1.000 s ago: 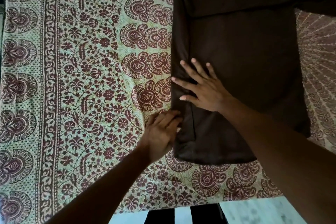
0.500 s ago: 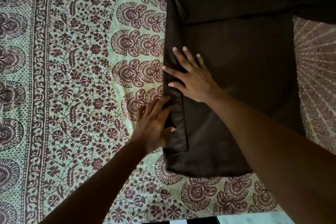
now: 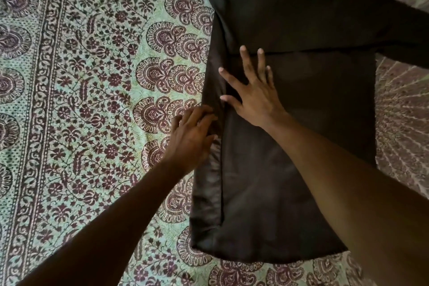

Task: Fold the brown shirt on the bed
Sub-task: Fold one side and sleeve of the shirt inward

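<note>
We see the patterned bedspread (image 3: 92, 100) from nine o'clock across. Our left hand (image 3: 191, 137), fingers nearly straight, touches the folded edge of the brown shirt (image 3: 301, 111), which lies at three o'clock. Our right hand (image 3: 253, 95) presses it flat, fingers spread.

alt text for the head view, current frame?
A person's right hand presses flat, fingers spread, on a brown shirt lying on a patterned bedspread. The left hand touches the shirt's folded left edge; one sleeve extends to the upper right.
</note>
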The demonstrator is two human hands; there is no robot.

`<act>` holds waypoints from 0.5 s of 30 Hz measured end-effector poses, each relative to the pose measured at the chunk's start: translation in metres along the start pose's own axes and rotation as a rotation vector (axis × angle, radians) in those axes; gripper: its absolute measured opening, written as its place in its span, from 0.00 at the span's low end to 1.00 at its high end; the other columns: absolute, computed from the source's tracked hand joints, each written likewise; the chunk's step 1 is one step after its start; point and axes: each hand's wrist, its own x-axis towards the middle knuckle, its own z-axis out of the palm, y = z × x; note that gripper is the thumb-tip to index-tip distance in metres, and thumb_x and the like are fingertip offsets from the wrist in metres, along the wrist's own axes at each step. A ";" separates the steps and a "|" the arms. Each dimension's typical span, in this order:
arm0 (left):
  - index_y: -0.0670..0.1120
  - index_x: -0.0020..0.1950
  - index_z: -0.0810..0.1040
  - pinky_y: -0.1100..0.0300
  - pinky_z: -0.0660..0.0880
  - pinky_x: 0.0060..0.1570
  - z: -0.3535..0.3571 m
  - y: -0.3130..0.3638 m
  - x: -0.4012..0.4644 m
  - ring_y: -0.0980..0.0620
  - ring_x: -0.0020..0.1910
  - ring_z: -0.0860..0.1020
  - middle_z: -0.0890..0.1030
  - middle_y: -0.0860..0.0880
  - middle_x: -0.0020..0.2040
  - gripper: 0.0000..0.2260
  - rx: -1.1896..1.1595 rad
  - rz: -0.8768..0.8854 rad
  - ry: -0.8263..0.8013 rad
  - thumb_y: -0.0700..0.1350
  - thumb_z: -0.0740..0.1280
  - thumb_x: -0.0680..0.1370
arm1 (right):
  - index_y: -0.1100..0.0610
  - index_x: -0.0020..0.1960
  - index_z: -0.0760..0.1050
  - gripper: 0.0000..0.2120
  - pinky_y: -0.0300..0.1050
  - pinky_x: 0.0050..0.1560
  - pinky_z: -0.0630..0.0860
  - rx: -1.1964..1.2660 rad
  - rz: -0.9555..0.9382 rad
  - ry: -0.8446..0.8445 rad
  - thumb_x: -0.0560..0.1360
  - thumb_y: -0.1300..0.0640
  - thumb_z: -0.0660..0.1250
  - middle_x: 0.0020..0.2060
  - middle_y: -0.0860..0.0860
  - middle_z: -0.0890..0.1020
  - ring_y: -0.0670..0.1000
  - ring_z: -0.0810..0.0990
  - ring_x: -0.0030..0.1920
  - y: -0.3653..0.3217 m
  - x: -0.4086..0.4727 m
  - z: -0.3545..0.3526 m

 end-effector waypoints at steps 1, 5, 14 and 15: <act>0.50 0.67 0.75 0.43 0.67 0.64 -0.003 0.000 0.016 0.47 0.69 0.69 0.72 0.51 0.71 0.24 0.006 -0.011 0.004 0.49 0.74 0.72 | 0.35 0.80 0.54 0.30 0.74 0.76 0.52 -0.018 -0.059 -0.014 0.80 0.32 0.55 0.83 0.54 0.40 0.67 0.37 0.80 0.004 0.005 -0.002; 0.48 0.78 0.64 0.39 0.61 0.70 -0.010 -0.005 0.077 0.47 0.79 0.58 0.60 0.51 0.80 0.34 0.055 -0.121 -0.071 0.53 0.74 0.75 | 0.35 0.79 0.58 0.29 0.74 0.76 0.53 -0.023 -0.068 -0.030 0.80 0.30 0.51 0.83 0.52 0.43 0.65 0.39 0.81 0.025 0.025 -0.004; 0.49 0.83 0.54 0.39 0.57 0.75 -0.019 -0.013 0.166 0.51 0.82 0.52 0.53 0.54 0.83 0.39 0.057 -0.214 -0.085 0.55 0.71 0.77 | 0.57 0.78 0.63 0.25 0.64 0.78 0.48 0.131 0.107 -0.008 0.83 0.52 0.61 0.81 0.57 0.59 0.59 0.56 0.81 0.086 0.127 -0.049; 0.49 0.82 0.55 0.40 0.57 0.74 -0.020 -0.014 0.172 0.51 0.82 0.53 0.54 0.53 0.83 0.39 0.042 -0.227 -0.068 0.56 0.70 0.77 | 0.57 0.78 0.62 0.26 0.64 0.79 0.49 0.148 0.100 -0.009 0.83 0.52 0.62 0.81 0.57 0.59 0.59 0.55 0.81 0.090 0.141 -0.057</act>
